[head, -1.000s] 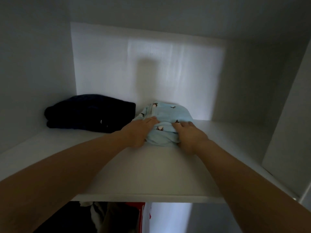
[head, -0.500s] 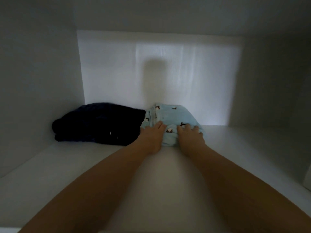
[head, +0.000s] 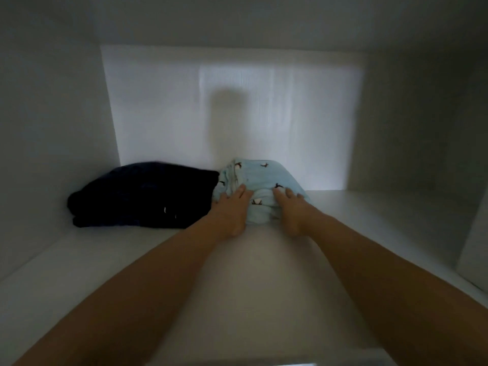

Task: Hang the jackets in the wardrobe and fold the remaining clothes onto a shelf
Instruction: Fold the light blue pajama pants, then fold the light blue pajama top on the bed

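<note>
Both bare arms reach deep into a white wardrobe shelf, toward its back edge. The left hand lies flat on the near left part of a folded light-blue garment, its fingers spread and pressing down on the cloth rather than closed around it. The right hand lies the same way on the near right part, fingers loosely spread over the fabric, thumb down at the shelf; neither hand grips anything.

The blue garment carries small dark printed figures and sits at the middle of the shelf's back edge, against or just in front of the back panel; which one cannot be told. Just to its left, touching or nearly so, lies a folded dark navy garment, also near the back edge and closer to the left wall. A shadow falls on the back panel above the blue garment.
</note>
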`<state>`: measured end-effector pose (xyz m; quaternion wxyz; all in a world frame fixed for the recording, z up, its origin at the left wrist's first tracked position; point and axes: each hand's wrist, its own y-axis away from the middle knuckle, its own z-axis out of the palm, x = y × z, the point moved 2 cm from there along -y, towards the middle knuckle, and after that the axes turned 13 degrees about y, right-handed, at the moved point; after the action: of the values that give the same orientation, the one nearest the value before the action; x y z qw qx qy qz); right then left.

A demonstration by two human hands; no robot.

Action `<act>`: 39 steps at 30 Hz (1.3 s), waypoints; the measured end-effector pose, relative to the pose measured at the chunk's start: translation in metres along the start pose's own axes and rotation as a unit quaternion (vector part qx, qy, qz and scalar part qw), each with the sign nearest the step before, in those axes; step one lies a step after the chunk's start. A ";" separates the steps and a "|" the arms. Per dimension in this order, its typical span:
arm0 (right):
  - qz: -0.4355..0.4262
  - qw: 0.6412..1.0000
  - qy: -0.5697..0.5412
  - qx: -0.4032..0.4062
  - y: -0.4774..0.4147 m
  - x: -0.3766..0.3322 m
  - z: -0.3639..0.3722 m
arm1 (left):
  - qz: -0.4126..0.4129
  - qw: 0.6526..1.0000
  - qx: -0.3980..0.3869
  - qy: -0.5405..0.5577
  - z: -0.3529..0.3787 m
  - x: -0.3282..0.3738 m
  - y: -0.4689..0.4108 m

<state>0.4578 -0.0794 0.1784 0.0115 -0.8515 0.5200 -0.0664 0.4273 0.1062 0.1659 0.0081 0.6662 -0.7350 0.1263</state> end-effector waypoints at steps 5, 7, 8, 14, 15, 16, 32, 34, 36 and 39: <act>0.046 0.992 -0.103 0.060 0.062 0.016 -0.035 | -0.007 0.999 -0.047 -0.004 -0.050 0.047 0.037; 0.069 0.985 -0.124 0.097 0.090 0.021 -0.046 | 0.004 0.999 -0.033 0.016 -0.064 0.077 0.060; 0.081 0.980 -0.131 0.123 0.105 0.024 -0.051 | 0.015 1.000 -0.012 0.024 -0.068 0.092 0.073; 0.131 0.945 -0.180 0.238 0.210 0.039 -0.051 | 0.154 0.957 0.159 0.186 -0.058 0.170 0.163; 0.144 0.937 -0.190 0.255 0.230 0.042 -0.050 | 0.165 0.946 0.178 0.213 -0.052 0.179 0.174; 0.161 0.927 -0.200 0.275 0.249 0.045 -0.049 | 0.172 0.934 0.196 0.242 -0.046 0.189 0.182; 0.538 0.798 -0.091 0.257 0.526 0.003 0.045 | 0.339 0.773 -0.082 0.530 0.105 0.320 0.271; 0.606 0.765 -0.071 0.207 0.566 -0.016 0.059 | 0.368 0.749 -0.142 0.533 0.127 0.341 0.300; 0.661 0.726 -0.060 0.178 0.608 -0.037 0.064 | 0.413 0.728 -0.194 0.512 0.141 0.364 0.336; 0.730 0.666 -0.043 0.148 0.675 -0.074 0.066 | 0.492 0.682 -0.252 0.479 0.146 0.392 0.396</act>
<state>-0.1645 -0.3269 0.0458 0.2041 -0.1893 0.9575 -0.0760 0.0172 -0.2736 0.0259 0.4635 0.0301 -0.8569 0.2237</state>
